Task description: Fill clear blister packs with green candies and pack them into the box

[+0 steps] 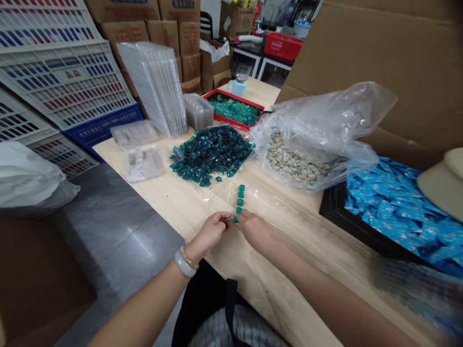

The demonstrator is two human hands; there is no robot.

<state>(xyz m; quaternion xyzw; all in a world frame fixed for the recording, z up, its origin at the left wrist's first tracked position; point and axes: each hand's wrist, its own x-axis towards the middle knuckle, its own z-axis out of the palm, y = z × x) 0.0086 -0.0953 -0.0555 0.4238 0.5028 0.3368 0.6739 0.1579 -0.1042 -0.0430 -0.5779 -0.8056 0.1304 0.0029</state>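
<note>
A short column of green gem-like pieces runs towards me on a clear plastic sheet. My right hand pinches the nearest green piece at the near end of that column. Just left of it, my left hand is closed, thumb against fingers, with a small dark piece at the fingertips; its exact shape is mostly hidden. Beyond both hands lies a heap of dark green gem-like pieces on clear plastic.
Clear plastic boxes and a tall stack of clear trays stand at the left. Behind the heap are a red tray and a blue mug. On the right are a bag of patterned packets and blue packets in a box.
</note>
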